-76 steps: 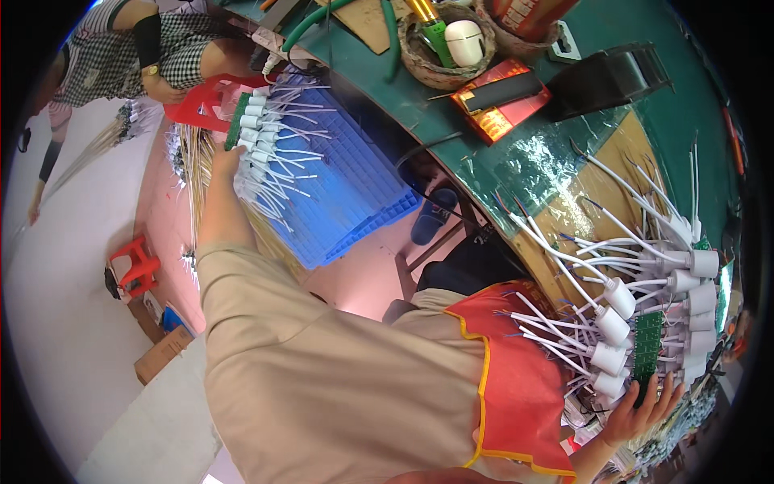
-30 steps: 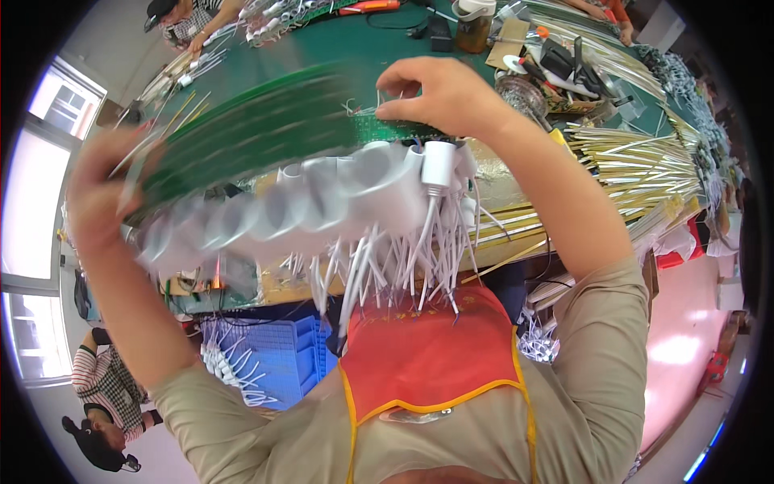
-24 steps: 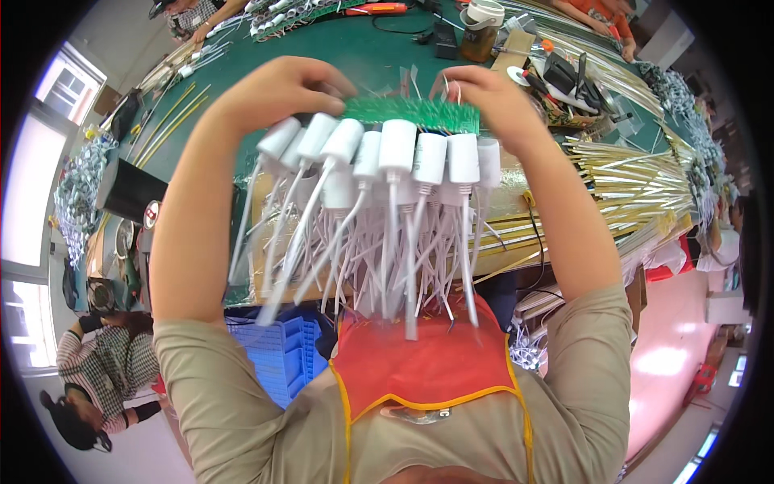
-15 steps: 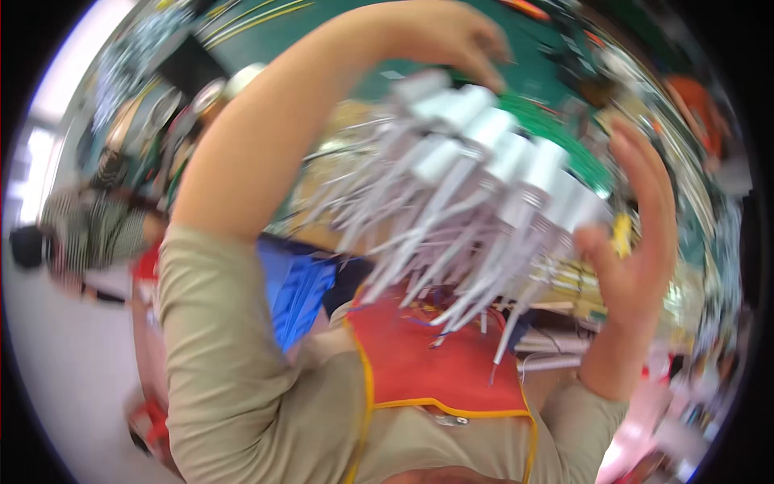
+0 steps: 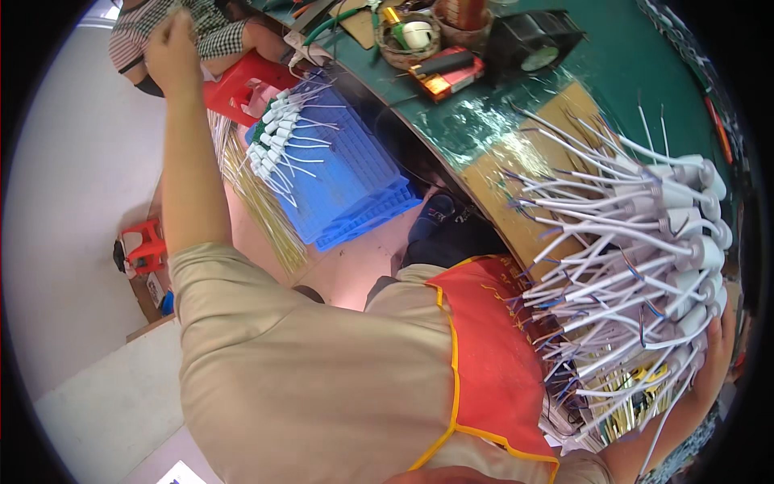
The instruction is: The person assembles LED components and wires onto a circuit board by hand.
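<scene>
A large bunch of white plastic cable connectors (image 5: 700, 252) fills the right side, their white leads fanning out to the left with blue and brown wire ends. My right hand (image 5: 717, 343) grips the bunch at its lower right edge; most of the fingers are hidden behind the connectors. Far from it, at the upper left, my left hand (image 5: 172, 52) is raised at the end of a stretched arm. Its fingers are curled in, and whether anything is in them is hidden. A smaller group of similar white connectors (image 5: 276, 133) lies on blue plastic crates (image 5: 355, 173).
The green-topped workbench (image 5: 613, 48) carries a black fan (image 5: 532, 40), small round pots, a red-and-orange box (image 5: 447, 73) and a cardboard sheet (image 5: 484, 181). Beyond my left arm a person in a striped top (image 5: 133, 32) sits by a red stool (image 5: 246, 81). Long thin strips (image 5: 270, 218) lie beside the crates.
My left hand has left the bunch and swung out to the upper left. The view has turned, so the bunch stands at the right and the crates with the smaller group show fully.
</scene>
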Available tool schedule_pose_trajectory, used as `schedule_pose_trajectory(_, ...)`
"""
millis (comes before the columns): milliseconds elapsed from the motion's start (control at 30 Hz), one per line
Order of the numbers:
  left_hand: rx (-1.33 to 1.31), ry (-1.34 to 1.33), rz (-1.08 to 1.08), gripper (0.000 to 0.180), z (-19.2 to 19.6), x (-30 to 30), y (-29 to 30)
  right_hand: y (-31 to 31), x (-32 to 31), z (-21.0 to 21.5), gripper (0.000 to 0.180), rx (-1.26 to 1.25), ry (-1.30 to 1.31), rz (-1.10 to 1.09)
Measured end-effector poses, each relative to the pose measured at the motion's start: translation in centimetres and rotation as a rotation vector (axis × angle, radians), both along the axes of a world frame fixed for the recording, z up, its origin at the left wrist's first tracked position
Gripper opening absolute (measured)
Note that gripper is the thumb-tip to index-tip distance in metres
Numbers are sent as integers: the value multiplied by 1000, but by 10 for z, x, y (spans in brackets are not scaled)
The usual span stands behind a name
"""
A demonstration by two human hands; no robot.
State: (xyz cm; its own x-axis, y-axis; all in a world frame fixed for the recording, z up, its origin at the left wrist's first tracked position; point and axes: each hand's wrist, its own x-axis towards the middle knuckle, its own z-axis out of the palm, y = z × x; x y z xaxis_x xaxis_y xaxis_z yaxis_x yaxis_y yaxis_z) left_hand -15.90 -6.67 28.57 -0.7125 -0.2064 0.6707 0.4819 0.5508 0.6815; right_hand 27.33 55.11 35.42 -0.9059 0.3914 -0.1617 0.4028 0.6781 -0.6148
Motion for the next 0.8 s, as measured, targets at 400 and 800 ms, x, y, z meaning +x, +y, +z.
schedule_pose_trajectory(400,-454,-932,451,68,-346,40,-190,-66,-16,22,65,443,-109,22)
schedule_pose_trajectory(800,-70,-1222,21,63,-356,-19,-208,-60,1,17,67,409,-104,-87)
